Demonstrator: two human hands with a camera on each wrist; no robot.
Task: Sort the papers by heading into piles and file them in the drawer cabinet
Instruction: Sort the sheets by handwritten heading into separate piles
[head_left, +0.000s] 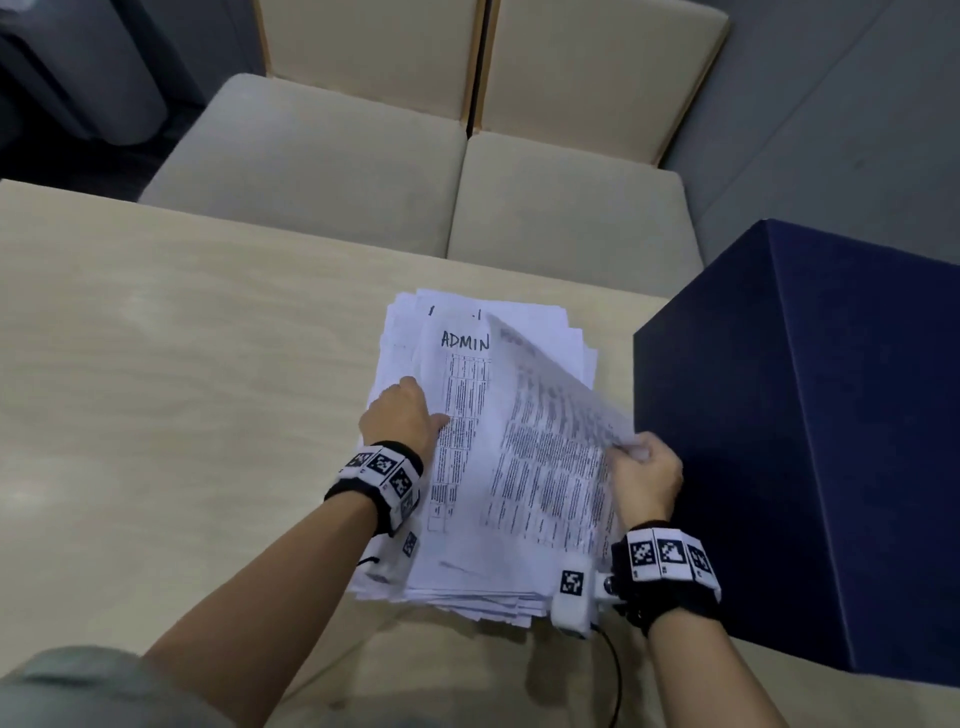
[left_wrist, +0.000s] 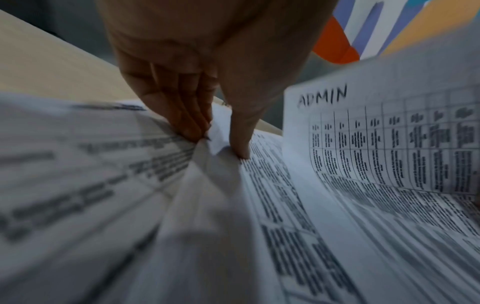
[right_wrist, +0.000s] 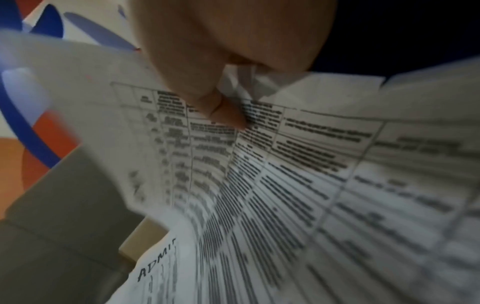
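A thick, uneven stack of printed papers (head_left: 467, 561) lies on the pale wooden table (head_left: 182, 338). A sheet headed "ADMIN" (head_left: 462, 364) shows on top; it appears too in the left wrist view (left_wrist: 389, 133) and the right wrist view (right_wrist: 161, 267). My left hand (head_left: 402, 415) pinches the left edge of some sheets between thumb and fingers (left_wrist: 215, 144). My right hand (head_left: 644, 467) pinches the right edge of a printed sheet (head_left: 550, 431) and holds it lifted and curved over the stack (right_wrist: 233, 102). The navy drawer cabinet (head_left: 831, 415) stands right beside that hand; no drawer shows.
Two beige cushioned seats (head_left: 415, 176) stand beyond the table's far edge. The table's left half is bare wood. A thin black cable (head_left: 615, 670) hangs near the front edge below my right wrist.
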